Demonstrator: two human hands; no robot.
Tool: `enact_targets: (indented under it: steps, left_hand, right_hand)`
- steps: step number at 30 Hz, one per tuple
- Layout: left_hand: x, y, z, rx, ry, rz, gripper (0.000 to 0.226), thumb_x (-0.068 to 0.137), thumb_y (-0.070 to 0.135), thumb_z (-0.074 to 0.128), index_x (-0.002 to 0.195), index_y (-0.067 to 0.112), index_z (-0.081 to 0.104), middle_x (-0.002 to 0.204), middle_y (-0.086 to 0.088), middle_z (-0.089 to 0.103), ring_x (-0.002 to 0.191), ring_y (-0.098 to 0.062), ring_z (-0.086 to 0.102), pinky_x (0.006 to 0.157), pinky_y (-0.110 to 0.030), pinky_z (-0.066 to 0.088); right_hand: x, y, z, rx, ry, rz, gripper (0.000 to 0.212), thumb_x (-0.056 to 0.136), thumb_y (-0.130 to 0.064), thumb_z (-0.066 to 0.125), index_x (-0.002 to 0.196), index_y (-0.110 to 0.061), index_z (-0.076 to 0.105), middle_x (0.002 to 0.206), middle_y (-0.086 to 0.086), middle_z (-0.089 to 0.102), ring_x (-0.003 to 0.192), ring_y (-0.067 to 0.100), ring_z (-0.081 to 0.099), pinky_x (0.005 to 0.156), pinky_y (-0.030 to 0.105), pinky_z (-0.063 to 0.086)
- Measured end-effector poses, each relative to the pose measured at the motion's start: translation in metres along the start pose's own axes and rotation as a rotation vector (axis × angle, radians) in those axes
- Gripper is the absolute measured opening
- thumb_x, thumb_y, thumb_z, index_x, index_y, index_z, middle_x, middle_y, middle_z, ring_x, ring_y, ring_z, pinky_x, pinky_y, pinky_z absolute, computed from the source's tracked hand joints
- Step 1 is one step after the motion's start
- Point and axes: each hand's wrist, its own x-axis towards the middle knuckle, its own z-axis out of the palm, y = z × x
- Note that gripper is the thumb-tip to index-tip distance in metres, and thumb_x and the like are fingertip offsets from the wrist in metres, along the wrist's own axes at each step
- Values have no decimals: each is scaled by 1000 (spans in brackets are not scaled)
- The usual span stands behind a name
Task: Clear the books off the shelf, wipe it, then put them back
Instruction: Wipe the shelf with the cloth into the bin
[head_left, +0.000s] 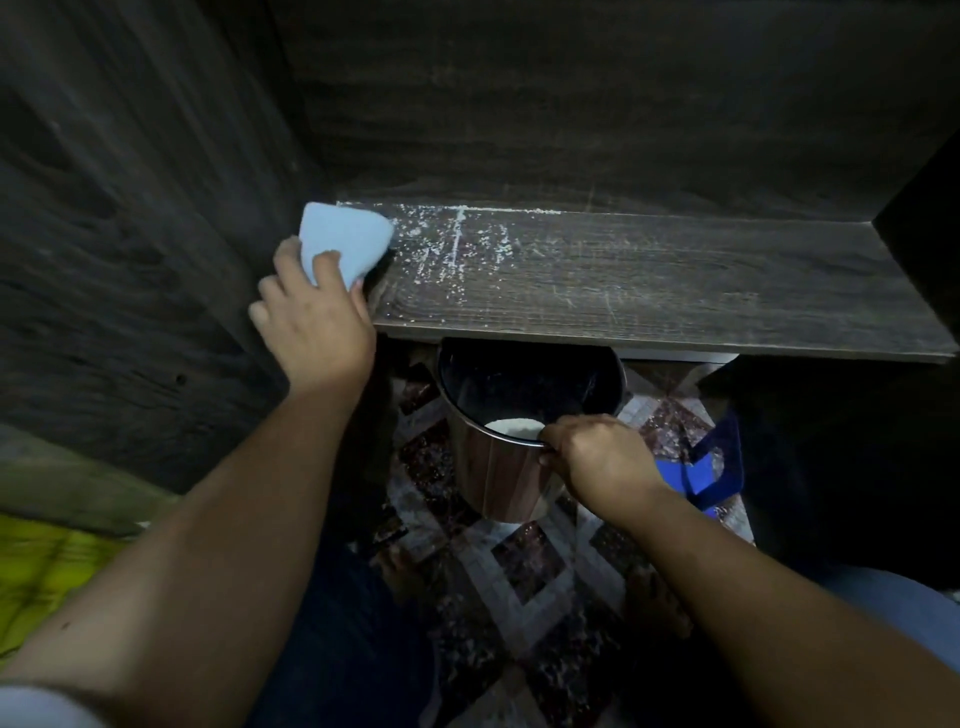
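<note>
Dark wood shelf (675, 280) fills the top of the view, with white specks (457, 244) scattered over its left half right up to the back edge. Pale blue cloth (345, 239) sits in the back left corner, and the left hand (317, 317) grips it with fingers curled over its near edge. Just under the shelf's front edge there's a metal bucket (498, 473), right hand (597, 452) clamped on its rim. Patterned tile floor (519, 566) underneath, blue stool (701, 467) off to the right.

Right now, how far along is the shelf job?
Clearing looks done: the shelf holds no books. Wiping is in hand: the left hand holds a blue cloth at its left corner, white specks beside it; the right hand grips a metal bin below. Left: finish wiping, return books.
</note>
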Motion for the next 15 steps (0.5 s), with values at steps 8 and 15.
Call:
enact_targets:
  steps: [8, 15]
  left_hand:
    - [7, -11, 30, -18, -194, 139, 53, 98, 29, 41, 143, 2, 34, 155, -23, 21, 142, -40, 20, 111, -48, 22]
    - [14, -10, 34, -165, -289, 9, 53, 99, 30, 45, 147, 9, 36, 152, -27, 25, 133, -43, 34, 109, -46, 30]
  right_hand:
    - [2, 5, 13, -14, -191, 78, 18, 91, -24, 59, 104, -15, 67, 98, 7, 67, 93, 31, 63, 76, 33, 45]
    - [-3, 11, 9, 17, -226, 99, 17, 92, -22, 57, 105, -15, 65, 100, 4, 65, 96, 28, 61, 77, 30, 43]
